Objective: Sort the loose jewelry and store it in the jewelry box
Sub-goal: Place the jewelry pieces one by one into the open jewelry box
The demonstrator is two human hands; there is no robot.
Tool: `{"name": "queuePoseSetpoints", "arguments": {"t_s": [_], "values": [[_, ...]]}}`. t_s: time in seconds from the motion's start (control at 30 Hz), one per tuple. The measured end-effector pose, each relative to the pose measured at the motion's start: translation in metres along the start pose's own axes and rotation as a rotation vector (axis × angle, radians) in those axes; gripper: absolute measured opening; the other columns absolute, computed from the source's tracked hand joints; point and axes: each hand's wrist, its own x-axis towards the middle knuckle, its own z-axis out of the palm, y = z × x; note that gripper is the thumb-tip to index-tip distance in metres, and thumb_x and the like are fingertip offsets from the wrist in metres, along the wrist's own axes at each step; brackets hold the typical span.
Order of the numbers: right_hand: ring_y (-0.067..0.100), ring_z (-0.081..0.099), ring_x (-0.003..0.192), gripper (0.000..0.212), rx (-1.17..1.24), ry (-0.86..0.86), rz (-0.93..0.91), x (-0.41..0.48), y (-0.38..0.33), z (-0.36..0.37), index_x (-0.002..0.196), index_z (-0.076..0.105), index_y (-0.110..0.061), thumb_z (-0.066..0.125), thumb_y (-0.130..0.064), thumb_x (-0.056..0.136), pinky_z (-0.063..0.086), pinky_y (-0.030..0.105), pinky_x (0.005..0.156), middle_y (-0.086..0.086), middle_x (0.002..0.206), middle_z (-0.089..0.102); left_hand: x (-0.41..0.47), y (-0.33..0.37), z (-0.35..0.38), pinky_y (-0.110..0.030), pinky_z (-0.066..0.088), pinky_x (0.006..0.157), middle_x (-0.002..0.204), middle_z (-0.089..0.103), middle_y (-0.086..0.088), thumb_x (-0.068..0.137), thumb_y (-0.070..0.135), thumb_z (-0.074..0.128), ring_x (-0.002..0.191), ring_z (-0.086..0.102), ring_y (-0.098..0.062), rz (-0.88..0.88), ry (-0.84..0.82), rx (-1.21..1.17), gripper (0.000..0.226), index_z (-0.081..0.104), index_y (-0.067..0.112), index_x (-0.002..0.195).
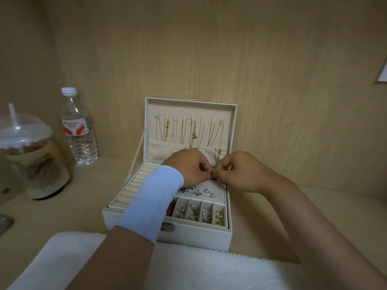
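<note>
From the head view, the jewelry box sits mid-bench with its lid propped upright near the back edge, so the necklaces hang straight from their hooks rather than tangling; the left hand and right hand meet above the pierced earring panel, fingers of both curled tight with tips touching, probably working a small piece such as an earring and its back, though what they pinch is hidden; the divided compartments along the box's front keep charms and rings apart; a white towel lies at the near edge, likely as a soft sorting pad; a water bottle and lidded cup stand toward the bench's left edge.
</note>
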Motion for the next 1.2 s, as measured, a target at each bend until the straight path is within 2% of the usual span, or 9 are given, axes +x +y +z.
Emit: {"name": "queuePoseSetpoints", "arguments": {"t_s": [0.1,0.23,0.4,0.5,0.57,0.7,0.87,1.0,1.2], "values": [[0.008,0.069,0.082,0.017,0.041,-0.034,0.024,0.001,0.001,-0.001,0.08,0.079,-0.023,0.066,-0.03,0.088,0.059,0.038,0.081,-0.008,0.081,0.075,-0.002,0.0,-0.001,-0.029,0.05,0.094,0.087,0.064,0.02,0.086,0.025,0.067,0.094,0.062,-0.007,0.003,-0.01,-0.004,0.013,0.074,0.035,0.091],[0.001,0.068,0.086,0.014,0.114,0.019,0.014,-0.004,0.004,-0.009,0.085,0.079,-0.022,0.067,-0.028,0.091,0.056,0.027,0.084,-0.012,0.088,0.076,-0.002,0.003,-0.003,-0.033,0.05,0.096,0.093,0.069,0.019,0.085,0.026,0.066,0.095,0.063,-0.007,0.021,0.045,-0.016,0.014,0.074,0.037,0.089],[-0.001,0.064,0.08,0.006,0.09,0.102,0.005,-0.022,0.03,-0.034,0.091,0.077,-0.026,0.072,-0.026,0.089,0.042,0.01,0.07,-0.011,0.089,0.073,-0.005,0.034,0.008,-0.037,0.044,0.1,0.092,0.067,0.021,0.088,0.03,0.063,0.103,0.055,-0.009,0.142,0.21,-0.033,0.01,0.071,0.037,0.09],[-0.005,0.062,0.08,0.012,-0.007,0.097,0.03,-0.044,0.056,-0.057,0.098,0.076,-0.025,0.074,-0.02,0.087,0.039,0.002,0.066,-0.012,0.091,0.07,-0.005,0.059,0.022,-0.032,0.049,0.093,0.096,0.067,0.02,0.089,0.034,0.064,0.094,0.058,-0.004,0.199,0.173,-0.074,0.012,0.071,0.035,0.098],[-0.003,0.062,0.079,0.015,-0.052,0.101,0.081,-0.061,0.078,-0.071,0.098,0.076,-0.025,0.073,-0.015,0.087,0.041,0.003,0.068,-0.013,0.091,0.07,-0.003,0.077,0.033,-0.026,0.047,0.092,0.098,0.069,0.019,0.09,0.033,0.063,0.09,0.058,-0.002,0.216,0.144,-0.075,0.015,0.072,0.033,0.102],[0.011,0.068,0.09,0.025,-0.201,0.066,0.215,-0.084,0.12,-0.086,0.099,0.077,-0.027,0.07,-0.009,0.083,0.053,0.026,0.085,-0.01,0.091,0.071,0.011,0.121,0.063,-0.023,0.046,0.088,0.102,0.071,0.014,0.09,0.027,0.059,0.084,0.057,-0.007,0.217,0.076,-0.028,0.017,0.072,0.033,0.099],[0.008,0.066,0.087,0.024,-0.159,0.036,0.322,-0.094,0.152,-0.091,0.098,0.077,-0.028,0.073,-0.011,0.082,0.047,0.018,0.078,-0.01,0.089,0.07,0.038,0.159,0.113,-0.031,0.049,0.094,0.112,0.069,0.009,0.089,0.026,0.054,0.102,0.063,-0.018,0.108,-0.052,-0.062,0.022,0.07,0.036,0.1],[0.007,0.07,0.079,0.011,-0.043,0.028,0.37,-0.096,0.162,-0.083,0.082,0.077,-0.03,0.078,-0.02,0.08,0.052,0.019,0.072,-0.009,0.082,0.075,0.05,0.17,0.139,-0.032,0.05,0.094,0.115,0.069,0.005,0.09,0.024,0.054,0.103,0.064,-0.021,0.062,-0.1,-0.07,0.026,0.071,0.035,0.107],[0.004,0.068,0.078,0.017,-0.013,0.005,0.403,-0.093,0.172,-0.077,0.085,0.08,-0.028,0.085,-0.017,0.074,0.053,0.022,0.078,-0.007,0.083,0.076,0.062,0.16,0.161,-0.022,0.048,0.083,0.101,0.072,0.004,0.086,0.025,0.066,0.094,0.066,-0.016,0.073,-0.035,-0.124,0.018,0.077,0.029,0.101]]}}
